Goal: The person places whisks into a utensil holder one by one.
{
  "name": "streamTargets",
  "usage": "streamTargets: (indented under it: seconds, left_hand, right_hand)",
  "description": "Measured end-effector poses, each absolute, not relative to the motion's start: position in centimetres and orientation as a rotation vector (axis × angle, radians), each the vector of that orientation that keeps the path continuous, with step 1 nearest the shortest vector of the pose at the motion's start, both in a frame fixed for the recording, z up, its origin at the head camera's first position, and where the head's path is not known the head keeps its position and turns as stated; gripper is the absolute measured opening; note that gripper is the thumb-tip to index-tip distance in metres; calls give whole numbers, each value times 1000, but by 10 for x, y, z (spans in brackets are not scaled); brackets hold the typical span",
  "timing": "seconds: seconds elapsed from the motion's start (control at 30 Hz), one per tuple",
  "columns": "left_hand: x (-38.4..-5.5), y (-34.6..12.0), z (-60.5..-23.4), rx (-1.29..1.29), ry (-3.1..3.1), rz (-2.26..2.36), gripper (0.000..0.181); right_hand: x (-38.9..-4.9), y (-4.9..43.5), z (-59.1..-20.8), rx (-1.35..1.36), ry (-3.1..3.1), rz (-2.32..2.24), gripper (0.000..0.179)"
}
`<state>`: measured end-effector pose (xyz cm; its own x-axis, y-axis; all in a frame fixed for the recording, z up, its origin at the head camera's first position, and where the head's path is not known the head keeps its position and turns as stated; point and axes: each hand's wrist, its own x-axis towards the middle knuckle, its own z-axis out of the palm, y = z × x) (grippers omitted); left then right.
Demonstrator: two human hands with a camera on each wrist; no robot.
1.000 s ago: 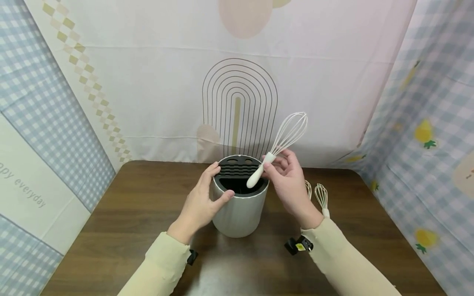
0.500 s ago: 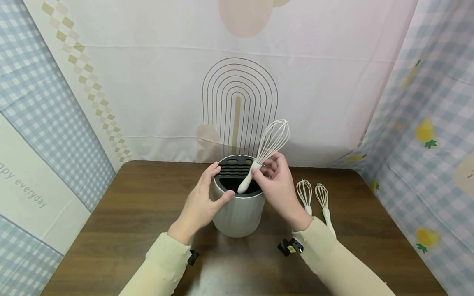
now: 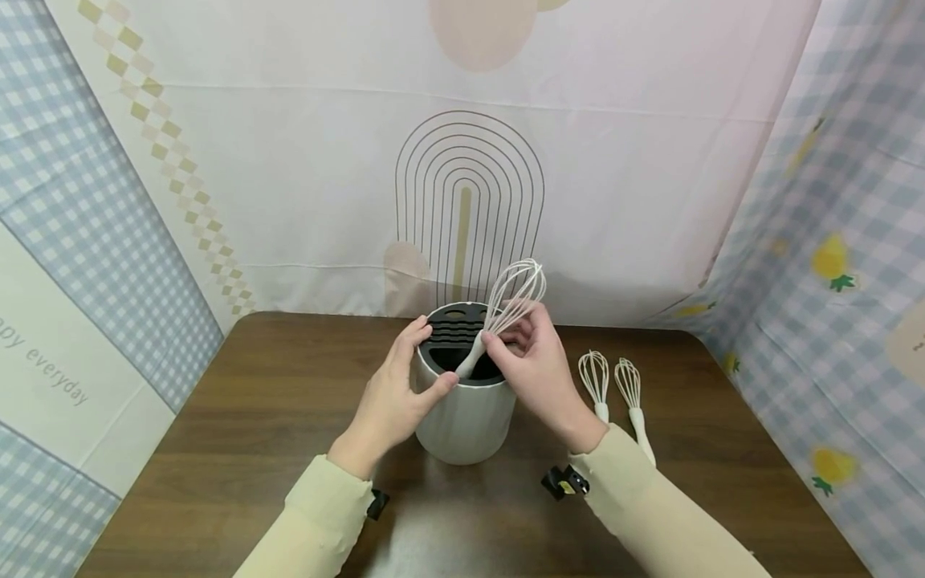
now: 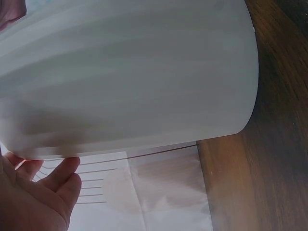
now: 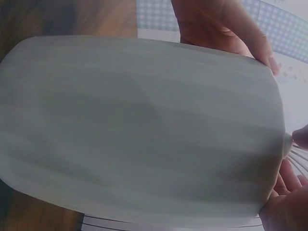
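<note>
A white utensil holder [image 3: 466,429] with a black slotted insert [image 3: 457,331] stands upright on the table. My left hand [image 3: 393,385] grips its left side, thumb at the front rim and fingers at the back; the left wrist view shows the fingers [image 4: 65,185] along the white wall. Between thumb and fingers, my right hand [image 3: 538,377] pinches a white whisk [image 3: 516,293] by the top of its handle. The whisk leans with its wires up, and its handle end is down in the front opening, hidden. In the right wrist view the holder's wall [image 5: 139,130] hides most of the whisk.
Two more white whisks, one [image 3: 594,377] nearer the holder and one [image 3: 630,385] further right, lie on the brown wooden table [image 3: 303,425]. My right sleeve partly covers their handles. A printed cloth [image 3: 325,185] hangs right behind the table, with checked cloths at both sides.
My right hand has moved left and down with the whisk, bringing its handle end into the front opening. The whisks lying at right came into fuller view. My left hand has stayed put.
</note>
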<state>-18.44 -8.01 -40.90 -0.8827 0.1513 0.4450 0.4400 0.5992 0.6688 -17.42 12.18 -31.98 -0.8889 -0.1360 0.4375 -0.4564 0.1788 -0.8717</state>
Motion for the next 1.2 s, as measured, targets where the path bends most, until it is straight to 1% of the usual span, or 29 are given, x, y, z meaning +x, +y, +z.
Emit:
streamTargets:
  seconds: [0.23, 0.47, 0.77, 1.0, 1.2]
  left_hand:
    - [-183, -80, -407, -474, -2486, -1180, 76]
    - [-183, -80, -406, -482, -2497, -1165, 76]
    - [-184, -81, -407, -502, -2505, -1137, 78]
    - [-183, -81, -408, -492, -2512, -1145, 79]
    - [-183, -81, -409, -471, -2512, -1142, 78]
  right_hand:
    - [-173, 121, -321, 661, -2270, 1687, 50]
    - [-190, 125, -341, 713, -2342, 1547, 63]
    - [-190, 124, -345, 739, -2396, 1386, 69]
    - [-189, 125, -345, 787, -2374, 1381, 68]
    - [-188, 131, -344, 817, -2321, 1403, 61]
